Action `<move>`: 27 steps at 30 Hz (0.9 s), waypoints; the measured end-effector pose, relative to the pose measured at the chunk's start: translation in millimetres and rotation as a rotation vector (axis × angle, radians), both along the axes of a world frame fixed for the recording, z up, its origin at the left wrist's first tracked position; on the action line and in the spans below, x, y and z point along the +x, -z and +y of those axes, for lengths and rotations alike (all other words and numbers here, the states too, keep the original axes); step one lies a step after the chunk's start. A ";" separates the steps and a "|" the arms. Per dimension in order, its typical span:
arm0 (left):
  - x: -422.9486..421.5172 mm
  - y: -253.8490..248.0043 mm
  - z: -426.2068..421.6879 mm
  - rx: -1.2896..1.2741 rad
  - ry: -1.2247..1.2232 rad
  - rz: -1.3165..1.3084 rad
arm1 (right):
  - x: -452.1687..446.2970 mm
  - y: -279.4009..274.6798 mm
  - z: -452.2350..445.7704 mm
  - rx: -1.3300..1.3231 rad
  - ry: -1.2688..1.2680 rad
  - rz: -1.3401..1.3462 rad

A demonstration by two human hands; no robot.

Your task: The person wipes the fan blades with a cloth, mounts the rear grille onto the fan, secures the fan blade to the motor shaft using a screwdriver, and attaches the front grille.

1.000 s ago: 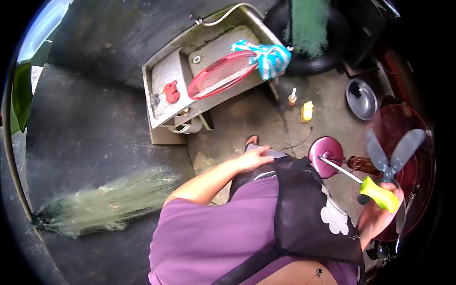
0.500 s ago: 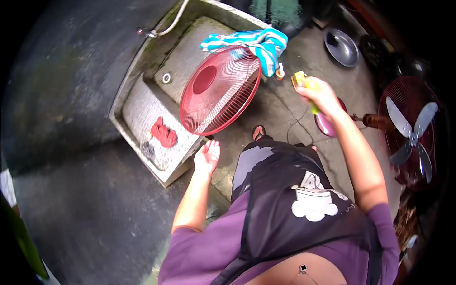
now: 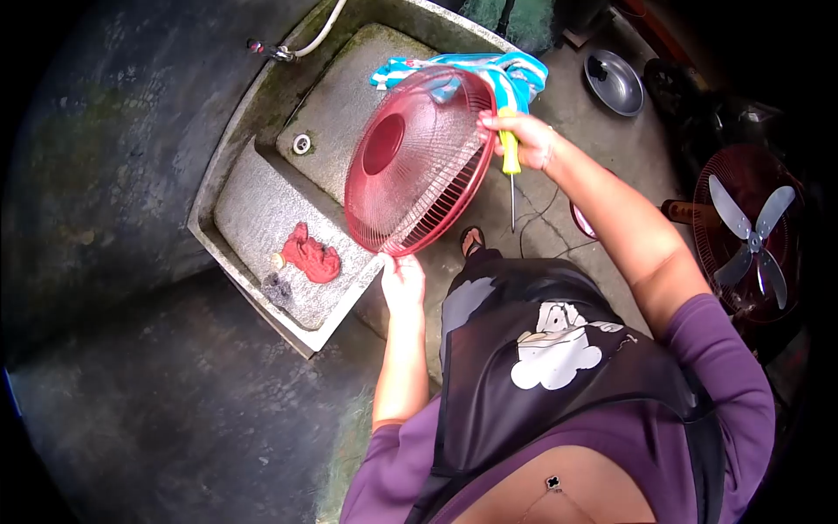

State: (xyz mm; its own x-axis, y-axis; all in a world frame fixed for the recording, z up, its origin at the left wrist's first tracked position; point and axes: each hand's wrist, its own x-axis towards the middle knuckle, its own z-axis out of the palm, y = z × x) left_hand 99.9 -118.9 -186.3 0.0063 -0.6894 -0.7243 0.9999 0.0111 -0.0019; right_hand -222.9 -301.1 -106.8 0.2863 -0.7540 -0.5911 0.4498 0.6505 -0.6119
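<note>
A red fan grille (image 3: 382, 146) stands tilted over the edge of the concrete sink (image 3: 205, 205). My left hand (image 3: 404, 281) grips its lower rim, with some fingers hidden behind it. At the upper right rim, my right hand (image 3: 526, 140) closes on the grille and also holds a screwdriver (image 3: 511, 155) with a yellow-green handle, its metal shaft pointing down. Behind the grille, a blue-and-white striped cloth (image 3: 522, 79) hangs over the sink's edge.
A red cloth (image 3: 312, 255) and a dark scrubber (image 3: 276, 288) lie in the sink's smaller basin. A tap (image 3: 271, 50) with a white hose is at the far left. To my right stands a fan with bare grey blades (image 3: 736, 208); a metal basin (image 3: 614, 83) sits on the floor.
My right hand has moved left with the screwdriver and now grips the grille's rim. My left hand, open below the grille before, has risen and closed on its lower rim.
</note>
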 end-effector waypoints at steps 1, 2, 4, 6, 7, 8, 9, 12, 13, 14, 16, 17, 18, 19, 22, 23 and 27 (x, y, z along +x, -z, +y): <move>-0.7 -4.6 0.8 -0.042 -0.008 0.009 | 9.4 -15.3 -6.4 -0.016 -0.007 0.027; 1.9 -2.3 1.8 -0.044 0.001 0.006 | 18.7 -29.1 -13.9 -0.035 -0.013 0.054; 9.1 1.5 4.3 -0.142 -0.001 0.061 | 36.8 -58.5 -24.0 -0.128 -0.055 0.024; 15.2 -7.6 7.0 -0.207 0.056 0.070 | 57.2 -91.3 -27.6 -0.228 -0.087 0.013; 13.3 -20.6 9.2 -0.217 0.018 0.142 | 65.7 -101.2 -30.7 -0.294 -0.136 0.010; 11.8 -33.4 13.0 -0.226 -0.021 0.214 | 71.8 -111.2 -32.9 -0.360 -0.185 0.008; 12.6 -42.6 20.3 -0.305 0.057 0.219 | 76.8 -127.9 -30.3 -0.392 -0.187 -0.016; 9.3 -59.9 45.1 -0.358 -0.054 0.572 | 81.7 -182.4 -13.4 -0.417 -0.156 0.009; 3.3 -80.4 48.9 -0.467 -0.031 0.757 | 77.1 -187.3 -11.1 -0.471 -0.202 -0.084; 4.4 -68.4 56.0 -0.743 0.048 0.428 | 71.0 -194.1 -8.6 -0.527 -0.250 -0.177; 15.7 -100.3 49.5 -0.669 0.170 0.233 | 54.1 -210.9 8.5 -0.520 -0.220 -0.188; 16.7 -106.2 40.9 -0.690 0.177 0.114 | 46.7 -213.6 18.1 -0.505 -0.138 -0.124; 17.7 -112.0 32.3 -0.704 0.182 -0.006 | 40.7 -221.0 29.4 -0.488 -0.056 -0.060; 28.0 -104.4 25.1 -0.606 0.143 -0.080 | 25.3 -213.6 32.0 -0.520 -0.114 -0.082; 60.2 -104.9 -10.6 -0.722 -0.003 -0.277 | -6.5 -190.0 56.0 -0.335 -0.148 -0.170; 58.3 -130.4 -23.2 -0.649 0.000 -0.641 | -13.2 -174.5 59.3 -0.292 -0.078 -0.194; 62.6 -225.3 -56.9 -0.850 0.105 -0.571 | -44.1 -120.4 65.4 -0.155 -0.081 -0.074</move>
